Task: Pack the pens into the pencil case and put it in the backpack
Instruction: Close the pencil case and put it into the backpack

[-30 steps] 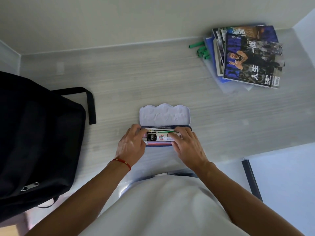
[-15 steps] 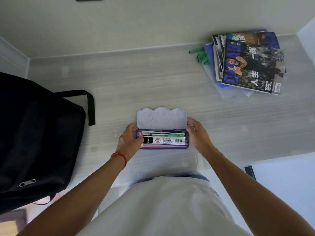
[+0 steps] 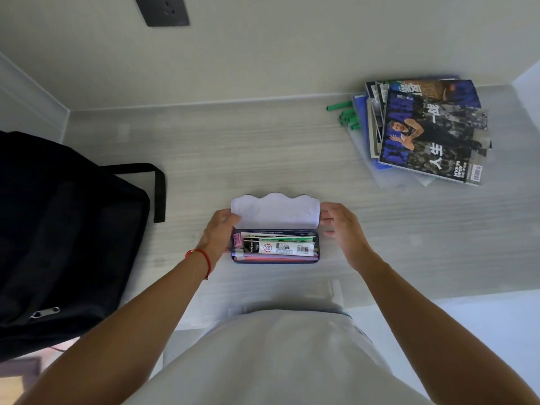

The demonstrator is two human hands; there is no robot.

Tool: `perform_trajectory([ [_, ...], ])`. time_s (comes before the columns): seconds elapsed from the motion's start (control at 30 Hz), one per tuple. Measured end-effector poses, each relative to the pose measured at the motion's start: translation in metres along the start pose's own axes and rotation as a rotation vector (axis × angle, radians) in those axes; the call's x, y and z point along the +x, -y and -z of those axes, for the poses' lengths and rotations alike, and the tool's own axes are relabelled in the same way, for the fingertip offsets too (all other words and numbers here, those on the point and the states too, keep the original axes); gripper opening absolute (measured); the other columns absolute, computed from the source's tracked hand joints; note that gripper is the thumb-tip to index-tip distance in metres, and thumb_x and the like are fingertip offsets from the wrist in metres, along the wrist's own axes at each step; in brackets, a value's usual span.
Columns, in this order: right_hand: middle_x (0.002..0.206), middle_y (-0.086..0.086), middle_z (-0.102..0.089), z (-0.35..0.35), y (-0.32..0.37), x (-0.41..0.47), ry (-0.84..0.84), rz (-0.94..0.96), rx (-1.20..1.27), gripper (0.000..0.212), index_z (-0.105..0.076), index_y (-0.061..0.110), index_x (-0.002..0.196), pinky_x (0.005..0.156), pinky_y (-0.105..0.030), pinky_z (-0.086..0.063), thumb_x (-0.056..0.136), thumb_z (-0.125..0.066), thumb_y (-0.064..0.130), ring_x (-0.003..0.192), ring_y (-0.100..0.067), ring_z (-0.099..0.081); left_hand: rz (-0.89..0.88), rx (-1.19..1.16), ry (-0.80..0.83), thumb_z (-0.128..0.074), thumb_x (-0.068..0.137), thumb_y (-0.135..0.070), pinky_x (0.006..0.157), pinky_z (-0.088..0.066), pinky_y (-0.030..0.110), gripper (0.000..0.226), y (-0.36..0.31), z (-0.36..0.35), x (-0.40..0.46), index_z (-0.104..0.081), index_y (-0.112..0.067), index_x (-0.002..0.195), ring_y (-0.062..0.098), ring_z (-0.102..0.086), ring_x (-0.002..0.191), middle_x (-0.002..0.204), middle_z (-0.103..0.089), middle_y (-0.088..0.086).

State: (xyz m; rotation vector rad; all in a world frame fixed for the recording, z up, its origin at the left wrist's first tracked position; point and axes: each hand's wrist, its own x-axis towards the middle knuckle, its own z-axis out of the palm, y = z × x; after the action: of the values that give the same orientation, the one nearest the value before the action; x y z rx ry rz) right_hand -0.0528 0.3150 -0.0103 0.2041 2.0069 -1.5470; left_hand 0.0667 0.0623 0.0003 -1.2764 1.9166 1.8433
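The left hand (image 3: 217, 235) curls round the left end of the case (image 3: 274, 247), fingertips at the left edge of its lid (image 3: 274, 211). The right hand (image 3: 340, 226) hovers just beside the lid's right edge with fingers loosely bent — holding nothing, and whether it touches the lid I cannot tell. The case sits mid-table (image 3: 263, 147), near the person, lid flung back on the far side.

Inside lie the pens (image 3: 277, 247) — a white labelled pack on top, a green one behind it, pink ones along the near wall, and a small pink thing at the left end. It looks full, so the packing seems done and the lid is next to close.

The case looks stiff, light and smooth. I would take it by both short ends, once shut, so nothing spills.

The backpack (image 3: 67, 229) lies well to the left, black and soft. Whether it is unzipped I cannot tell. Far right lie magazines (image 3: 429, 127) with green markers (image 3: 346, 114) beside them.
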Motion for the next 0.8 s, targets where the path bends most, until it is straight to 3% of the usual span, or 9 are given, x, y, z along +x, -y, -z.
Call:
perform_trajectory([
  [0.1,0.1,-0.002,-0.075,0.009,-0.007,-0.01,-0.02,0.081,0.012,0.027,-0.071,0.022,0.096,0.088,-0.044,-0.055,0.092,-0.046,0.031,0.101,-0.023,-0.07,-0.157,0.094,-0.128,-0.035,0.084,-0.064,0.09,-0.053,0.054,0.05,0.005,0.002,-0.008,-0.061,-0.026,0.103,0.035,-0.064,0.1,0.106,-0.068,0.01],
  [0.2,0.094,-0.001,-0.075,0.013,-0.017,-0.021,-0.044,0.133,-0.019,0.024,-0.072,0.023,0.088,0.085,-0.045,-0.058,0.093,-0.05,0.033,0.096,-0.023,-0.071,-0.266,0.229,-0.183,-0.028,0.09,-0.063,0.078,-0.056,0.052,0.055,0.013,0.004,-0.015,-0.056,-0.016,0.093,0.039,-0.063,0.089,0.094,-0.065,0.018],
  [0.27,0.094,0.001,-0.075,0.013,-0.027,-0.026,-0.044,0.174,-0.121,0.017,-0.07,0.022,0.091,0.084,-0.046,-0.06,0.097,-0.057,0.03,0.095,-0.022,-0.071,-0.282,0.297,-0.223,-0.033,0.091,-0.06,0.063,-0.058,0.038,0.049,0.019,0.005,-0.019,-0.052,-0.018,0.079,0.032,-0.063,0.074,0.077,-0.064,0.012],
  [0.33,0.094,0.007,-0.075,0.012,-0.037,-0.03,-0.039,0.213,-0.258,0.007,-0.07,0.026,0.092,0.079,-0.035,-0.058,0.095,-0.064,0.028,0.095,-0.014,-0.07,-0.347,0.41,-0.21,-0.043,0.092,-0.05,0.054,-0.053,0.024,0.033,0.028,0.006,-0.022,-0.052,-0.024,0.076,0.018,-0.063,0.068,0.072,-0.063,-0.002],
  [0.43,0.099,0.013,-0.073,0.01,-0.047,-0.039,-0.005,0.273,-0.397,0.011,-0.07,0.031,0.097,0.071,-0.016,-0.055,0.091,-0.069,0.022,0.094,-0.002,-0.067,-0.514,0.534,-0.154,-0.059,0.091,-0.028,0.069,-0.059,0.032,0.004,0.045,0.008,-0.024,-0.063,-0.027,0.091,0.014,-0.065,0.08,0.094,-0.062,-0.006],
  [0.57,0.112,0.01,-0.057,0.011,-0.053,-0.043,0.068,0.417,-0.647,0.035,-0.064,0.03,0.117,0.075,-0.014,-0.056,0.085,-0.077,0.029,0.098,-0.006,-0.061,-0.643,0.741,-0.069,-0.066,0.086,-0.041,0.075,-0.053,0.024,0.025,0.058,0.009,-0.025,-0.063,-0.032,0.11,0.01,-0.057,0.087,0.115,-0.044,-0.008],
  [0.63,0.121,0.005,-0.051,0.01,-0.055,-0.042,0.086,0.496,-0.758,0.048,-0.06,0.025,0.129,0.082,-0.018,-0.056,0.085,-0.077,0.034,0.106,-0.007,-0.056,-0.704,0.837,-0.057,-0.067,0.086,-0.043,0.077,-0.053,0.026,0.025,0.059,0.009,-0.023,-0.063,-0.03,0.108,0.014,-0.055,0.1,0.124,-0.043,-0.005],
  [0.7,0.13,-0.001,-0.051,0.007,-0.057,-0.04,0.073,0.621,-0.894,0.057,-0.057,0.021,0.136,0.091,-0.03,-0.056,0.085,-0.077,0.038,0.115,-0.016,-0.052,-0.797,0.932,-0.06,-0.072,0.084,-0.039,0.088,-0.052,0.034,0.026,0.055,0.007,-0.02,-0.067,-0.024,0.105,0.021,-0.051,0.117,0.135,-0.047,0.002],
  [0.8,0.148,-0.003,-0.044,0.001,-0.059,-0.037,0.077,0.659,-0.951,0.063,-0.049,0.021,0.145,0.102,-0.038,-0.049,0.089,-0.071,0.042,0.129,-0.023,-0.044,-0.865,0.963,0.017,-0.078,0.079,-0.03,0.099,-0.049,0.041,0.032,0.048,0.002,-0.017,-0.068,-0.018,0.106,0.025,-0.05,0.125,0.137,-0.053,0.006],
])
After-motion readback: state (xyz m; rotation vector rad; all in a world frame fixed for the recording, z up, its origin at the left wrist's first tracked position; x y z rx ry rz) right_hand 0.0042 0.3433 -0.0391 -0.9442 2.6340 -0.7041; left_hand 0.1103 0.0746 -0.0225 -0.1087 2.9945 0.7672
